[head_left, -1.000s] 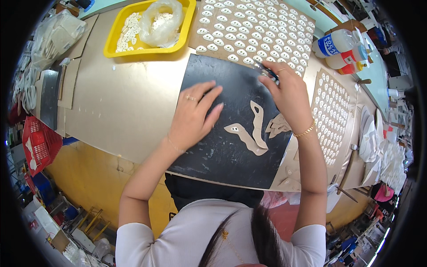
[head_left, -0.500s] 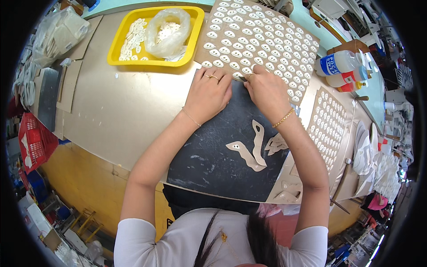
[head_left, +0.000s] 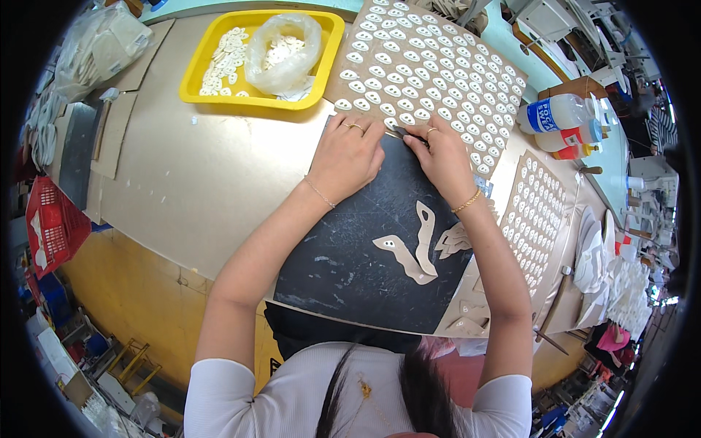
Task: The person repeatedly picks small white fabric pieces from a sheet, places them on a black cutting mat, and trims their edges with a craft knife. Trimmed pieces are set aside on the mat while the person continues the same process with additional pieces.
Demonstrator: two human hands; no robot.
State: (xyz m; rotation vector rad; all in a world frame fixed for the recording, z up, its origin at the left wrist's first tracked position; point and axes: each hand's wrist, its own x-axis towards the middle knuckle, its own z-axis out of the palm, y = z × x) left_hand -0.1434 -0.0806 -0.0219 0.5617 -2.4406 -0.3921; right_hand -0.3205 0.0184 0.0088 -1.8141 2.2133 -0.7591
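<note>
My right hand is closed on a small dark pointed tool at the far edge of the black mat. The tool's tip points left, beside the near edge of a brown cardboard sheet covered in rows of small white oval pieces. Left of it, my left hand rests with curled fingers at the same edge; whatever its fingertips hold is hidden. Two curved beige cutouts with holes lie on the mat. Near my right forearm is a small stack of similar beige cutouts.
A yellow tray at the back left holds loose white oval pieces and an open plastic bag of them. Bottles stand at the back right. A second sheet of ovals lies to the right. A red basket is far left.
The right hand has shifted slightly to the right and nearer, so more of the dark tool shows. The left hand stays almost in place. The view has moved a little.
</note>
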